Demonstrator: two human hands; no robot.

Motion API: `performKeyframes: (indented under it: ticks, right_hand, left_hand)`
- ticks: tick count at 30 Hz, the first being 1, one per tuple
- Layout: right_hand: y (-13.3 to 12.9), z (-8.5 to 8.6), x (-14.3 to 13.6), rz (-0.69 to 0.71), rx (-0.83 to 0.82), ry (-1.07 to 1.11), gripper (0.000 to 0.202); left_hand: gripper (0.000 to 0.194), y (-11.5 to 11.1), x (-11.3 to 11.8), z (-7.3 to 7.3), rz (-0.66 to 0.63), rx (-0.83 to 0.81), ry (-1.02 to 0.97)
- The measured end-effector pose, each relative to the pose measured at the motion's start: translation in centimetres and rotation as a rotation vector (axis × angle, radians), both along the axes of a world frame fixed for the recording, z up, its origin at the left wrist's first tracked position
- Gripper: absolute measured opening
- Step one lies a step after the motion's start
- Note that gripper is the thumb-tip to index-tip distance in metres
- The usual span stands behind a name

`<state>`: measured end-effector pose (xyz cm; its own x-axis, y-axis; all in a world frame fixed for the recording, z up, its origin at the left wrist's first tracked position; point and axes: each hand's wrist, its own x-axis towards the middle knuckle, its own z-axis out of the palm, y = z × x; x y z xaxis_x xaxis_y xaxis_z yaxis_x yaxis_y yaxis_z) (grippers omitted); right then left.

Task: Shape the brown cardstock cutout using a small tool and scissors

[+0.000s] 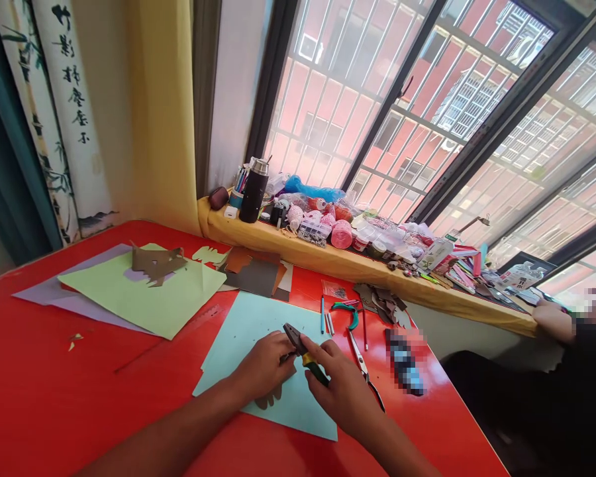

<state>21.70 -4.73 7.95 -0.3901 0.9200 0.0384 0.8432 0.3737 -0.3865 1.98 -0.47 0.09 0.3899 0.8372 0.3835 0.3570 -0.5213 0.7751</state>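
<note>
My right hand [345, 384] grips a pair of pliers [295, 339] with dark jaws and green-and-yellow handles, the jaws pointing up and left. Close beside the jaws, my left hand [265, 364] is closed with its fingers bent. A brown paper cut-out [269, 399] with a scalloped edge shows beneath it and seems to be held, though the fingers cover most of it. Both hands are over light blue paper sheets [308, 417] on the red table [169, 397]. Scissors [360, 354] and green-handled cutters [350, 311] lie to the right.
Green paper [144, 305] and purple paper [34, 291] lie at left under a brown scrap [156, 262]. Paper scraps [385, 305] sit back right, near a blurred phone-like item [404, 364]. The windowsill carries a black thermos [254, 192] and craft supplies. Another person [541, 397] is at right.
</note>
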Motion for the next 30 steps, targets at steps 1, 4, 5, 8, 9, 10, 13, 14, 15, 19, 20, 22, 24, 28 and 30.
performKeyframes:
  ticks: [1, 4, 5, 8, 9, 10, 13, 14, 15, 19, 20, 22, 24, 28, 30]
  right_hand:
    - [0.2, 0.2, 0.0, 0.009, -0.005, -0.020, 0.064]
    - [1.0, 2.1, 0.3, 0.065, 0.022, -0.044, 0.062]
    - [1.2, 3.0, 0.3, 0.075, 0.046, -0.028, 0.062]
    - [1.7, 4.8, 0.2, 0.029, 0.146, 0.127, 0.062]
    - [1.7, 4.7, 0.1, -0.015, 0.193, 0.197, 0.064]
    - [1.5, 4.3, 0.0, -0.056, 0.216, 0.244, 0.064]
    - [0.7, 1.4, -0.1, -0.003, 0.077, 0.141, 0.070]
    - [0.4, 0.3, 0.0, -0.004, 0.037, 0.124, 0.072]
    - [0.2, -0.5, 0.1, -0.024, 0.017, 0.131, 0.073]
    - [0.0, -1.2, 0.9, -0.066, 0.014, 0.208, 0.069]
    - [0.1, -0.9, 1.1, -0.061, 0.018, 0.221, 0.069]
    - [0.2, -0.3, 1.1, -0.058, 0.012, 0.239, 0.069]
    - [0.2, 0.0, 0.9, -0.066, -0.001, 0.233, 0.069]
    - [-0.1, 0.0, 0.3, -0.050, -0.041, 0.124, 0.071]
    - [0.0, 0.1, 0.1, -0.024, -0.057, 0.056, 0.072]
  left_hand:
    - [0.032, 0.0, 0.0, 0.1, -0.005, -0.005, -0.016]
    - [0.025, 0.0, 0.0, 0.1, 0.006, -0.003, -0.012]
    - [0.022, 0.0, 0.0, 0.1, 0.013, -0.003, -0.002]
    - [0.019, 0.0, 0.1, 0.0, 0.014, -0.013, 0.012]
    - [0.020, 0.0, 0.1, 0.0, 0.009, -0.019, 0.011]
    - [0.020, 0.0, 0.1, 0.0, 0.005, -0.024, 0.009]
    - [0.021, 0.0, 0.1, -0.1, 0.012, -0.030, 0.008]
    - [0.020, 0.0, 0.1, -0.2, 0.017, -0.024, 0.013]
    - [0.019, 0.0, 0.1, -0.2, 0.023, -0.014, 0.020]
    - [0.018, 0.0, 0.1, -0.1, -0.001, 0.010, 0.044]
    - [0.019, 0.0, 0.0, 0.0, 0.004, 0.006, 0.044]
    - [0.020, 0.0, 0.0, 0.1, 0.012, -0.017, 0.045]
    - [0.020, 0.0, 0.0, 0.2, 0.009, -0.031, 0.042]
    - [0.021, -0.1, 0.0, 0.0, 0.004, -0.046, 0.013]
    - [0.026, -0.1, 0.0, -0.1, 0.001, -0.055, -0.004]
